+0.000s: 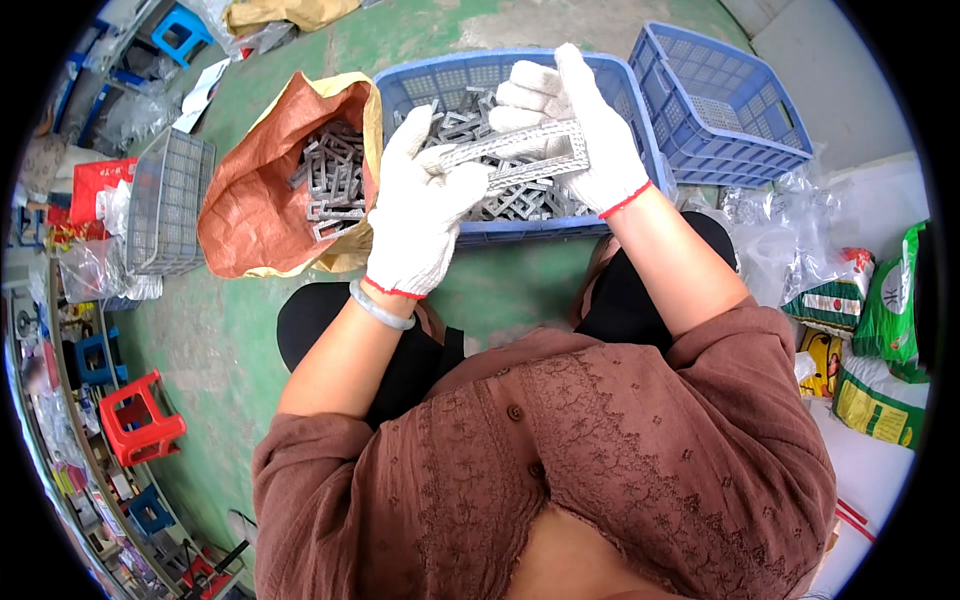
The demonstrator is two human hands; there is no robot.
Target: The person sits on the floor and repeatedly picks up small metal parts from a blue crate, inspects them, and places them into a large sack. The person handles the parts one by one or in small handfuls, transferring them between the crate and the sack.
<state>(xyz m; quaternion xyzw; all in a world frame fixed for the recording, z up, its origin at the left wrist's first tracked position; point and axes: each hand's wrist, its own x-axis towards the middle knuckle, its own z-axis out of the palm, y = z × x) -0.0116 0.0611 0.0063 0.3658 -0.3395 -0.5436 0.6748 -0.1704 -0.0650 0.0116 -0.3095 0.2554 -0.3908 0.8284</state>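
Note:
My left hand (415,215), in a white knitted glove with a red cuff, pinches the ends of a silvery U-shaped metal bracket (515,150). The bracket's closed end lies against the palm of my right hand (595,135), gloved the same way. That hand has its fingers stretched out, some of them partly behind the bracket. Below both hands stands a blue plastic basket (590,228) holding a pile of similar metal brackets (520,205). More metal pieces (335,175) lie in an orange-lined woven sack (245,205) to the left of my left hand.
Another blue basket (735,115) stands at the far right. Clear plastic bags (780,230) and printed sacks (890,300) lie along the right wall. A grey crate (170,205), a red stool (140,415) and loaded shelves (80,400) are at the left, over green floor.

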